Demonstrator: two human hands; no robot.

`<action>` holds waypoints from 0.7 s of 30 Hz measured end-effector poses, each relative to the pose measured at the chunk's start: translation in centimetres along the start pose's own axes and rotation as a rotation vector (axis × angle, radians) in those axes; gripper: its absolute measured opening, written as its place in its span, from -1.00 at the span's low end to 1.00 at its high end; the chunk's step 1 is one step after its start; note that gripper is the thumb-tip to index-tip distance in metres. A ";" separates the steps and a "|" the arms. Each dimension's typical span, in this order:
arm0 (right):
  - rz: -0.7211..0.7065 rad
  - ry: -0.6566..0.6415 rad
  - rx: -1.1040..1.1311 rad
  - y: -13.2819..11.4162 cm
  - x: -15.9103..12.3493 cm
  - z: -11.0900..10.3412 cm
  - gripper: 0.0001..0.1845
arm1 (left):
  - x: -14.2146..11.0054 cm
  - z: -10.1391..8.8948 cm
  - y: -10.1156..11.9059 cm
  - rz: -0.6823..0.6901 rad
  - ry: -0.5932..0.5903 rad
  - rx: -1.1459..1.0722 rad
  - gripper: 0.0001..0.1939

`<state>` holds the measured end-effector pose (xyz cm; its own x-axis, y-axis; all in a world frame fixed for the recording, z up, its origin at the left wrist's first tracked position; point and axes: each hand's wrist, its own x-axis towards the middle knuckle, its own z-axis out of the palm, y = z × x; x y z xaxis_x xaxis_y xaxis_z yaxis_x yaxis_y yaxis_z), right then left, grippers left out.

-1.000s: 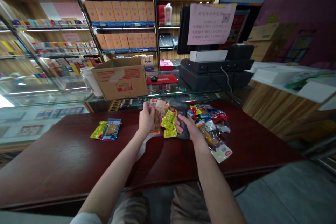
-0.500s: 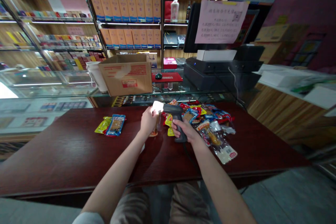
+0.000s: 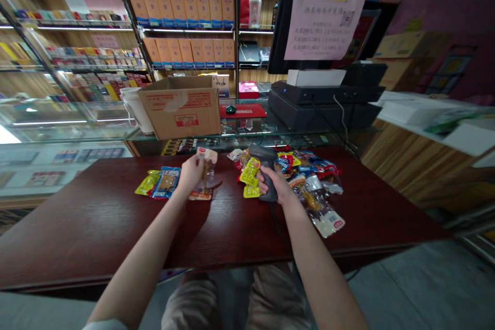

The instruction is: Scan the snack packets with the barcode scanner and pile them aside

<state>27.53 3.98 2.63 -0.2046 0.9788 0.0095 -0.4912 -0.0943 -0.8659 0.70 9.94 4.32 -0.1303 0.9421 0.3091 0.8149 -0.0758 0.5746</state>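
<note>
My left hand [image 3: 192, 174] is closed on the top edge of a clear snack packet [image 3: 208, 171] with a white-and-red label, held just above the dark wooden table. Left of it lie a blue snack packet [image 3: 166, 183] and a yellow snack packet [image 3: 147, 182], side by side. My right hand [image 3: 274, 184] wraps round the grip of a dark barcode scanner [image 3: 268, 193], its cord trailing down toward the table edge. Several bright snack packets [image 3: 313, 164] are heaped behind and right of the scanner. Nearer me, a clear packet with a white label [image 3: 328, 223] sticks out of the heap.
Beyond the table [image 3: 116, 227] runs a glass counter with an open cardboard box [image 3: 180, 111], a mouse [image 3: 230, 109] on a red mat and a cash drawer [image 3: 325, 108]. A monitor bears a pink paper sign [image 3: 324, 28]. Stocked shelves stand behind.
My left hand has moved left with the clear packet, away from the scanner and toward the blue and yellow packets. The bright scanner light on the packet is gone. My right hand still grips the scanner.
</note>
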 end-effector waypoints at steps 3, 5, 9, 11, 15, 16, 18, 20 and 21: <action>-0.065 0.114 0.012 -0.7 0.0 -0.9 -0.55 | 1.6 -2.6 -4.0 -0.101 -0.016 0.217 -0.69; -0.087 0.152 0.030 -1.3 -0.1 -1.3 -0.53 | 2.2 -4.1 -6.5 -0.167 -0.061 0.323 -0.64; -0.130 0.188 0.062 -2.0 -0.3 -1.7 -0.55 | 2.2 -5.7 -8.9 -0.262 -0.100 0.460 -0.56; -0.124 0.203 0.082 -2.1 -0.3 -1.9 -0.54 | 1.6 -5.7 -8.3 -0.230 0.039 0.545 -0.50; -0.085 0.217 0.101 -2.0 -0.1 -2.1 -0.52 | 0.1 -3.7 -3.2 0.048 0.198 0.567 -0.46; -0.079 0.219 0.097 -1.9 -0.1 -2.2 -0.52 | -0.1 -2.6 -1.4 0.143 0.132 0.518 -0.50; -0.072 0.218 0.090 -1.9 0.0 -2.4 -0.52 | -0.4 0.3 2.3 0.315 -0.039 0.371 -0.57; -0.071 0.210 0.094 -1.9 0.0 -2.7 -0.52 | -0.4 3.8 5.7 0.427 -0.222 0.161 -0.60; -0.074 0.204 0.099 -1.9 0.1 -2.8 -0.52 | -0.3 5.6 7.2 0.455 -0.293 0.072 -0.63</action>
<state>30.81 4.72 2.85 0.0052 0.9992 -0.0388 -0.5810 -0.0286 -0.8134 9.71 10.95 4.12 0.3994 0.8716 0.2843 0.7900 -0.4845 0.3757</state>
